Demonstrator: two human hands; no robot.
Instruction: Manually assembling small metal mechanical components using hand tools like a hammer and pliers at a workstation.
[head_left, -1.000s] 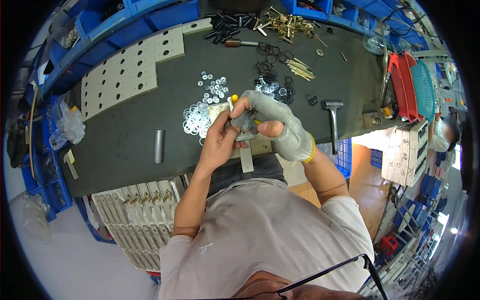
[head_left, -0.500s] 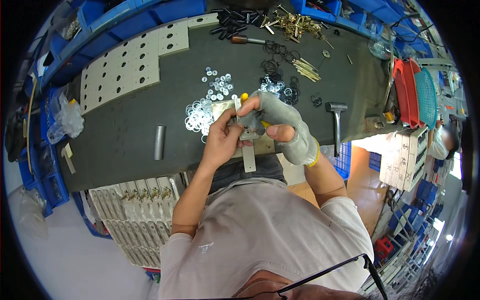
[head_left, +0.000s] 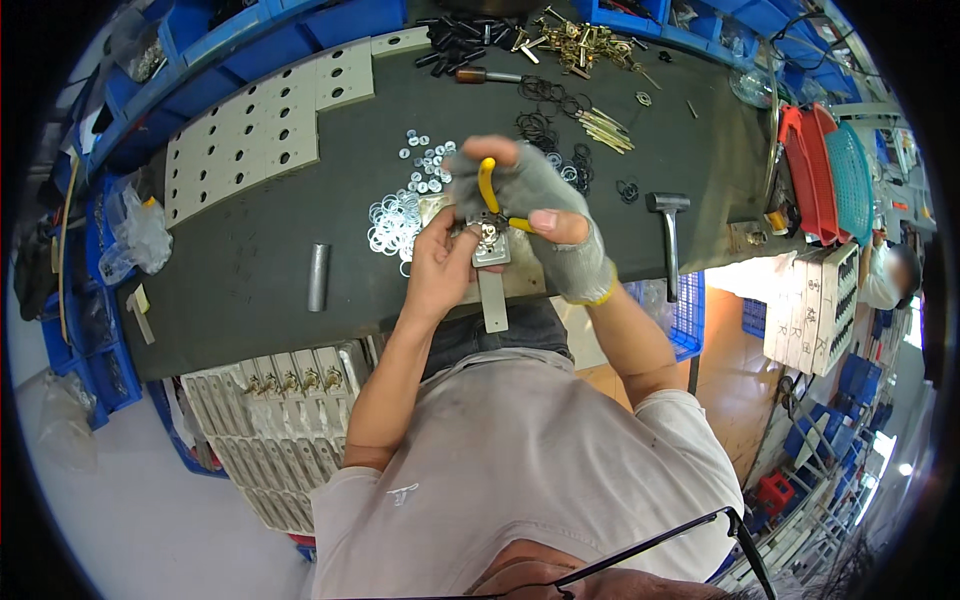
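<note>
My bare left hand [head_left: 438, 268] grips a long light metal plate [head_left: 494, 303] near the table's front edge, fingers curled round its wider upper part. Small metal pieces sit in that part, too small to tell apart. My right hand [head_left: 560, 240], in a grey fingerless glove with a yellow cuff, holds yellow-handled pliers [head_left: 487, 186]. The two handles stand spread, the thumb by one and the blurred fingers by the other. The jaws point down at the plate's wider part; whether they grip anything cannot be made out.
White rings [head_left: 392, 222] and small discs [head_left: 432, 160] lie just beyond my left hand. A hammer [head_left: 672, 240] is to the right, a metal cylinder [head_left: 318, 278] to the left. Perforated boards [head_left: 240, 140], black O-rings [head_left: 540, 130], brass parts [head_left: 580, 45] and blue bins [head_left: 350, 20] fill the far side.
The pliers have turned and their handles have spread wider. My right hand has opened out and shifted slightly left, uncovering the plate's wider part. My left hand still holds the plate.
</note>
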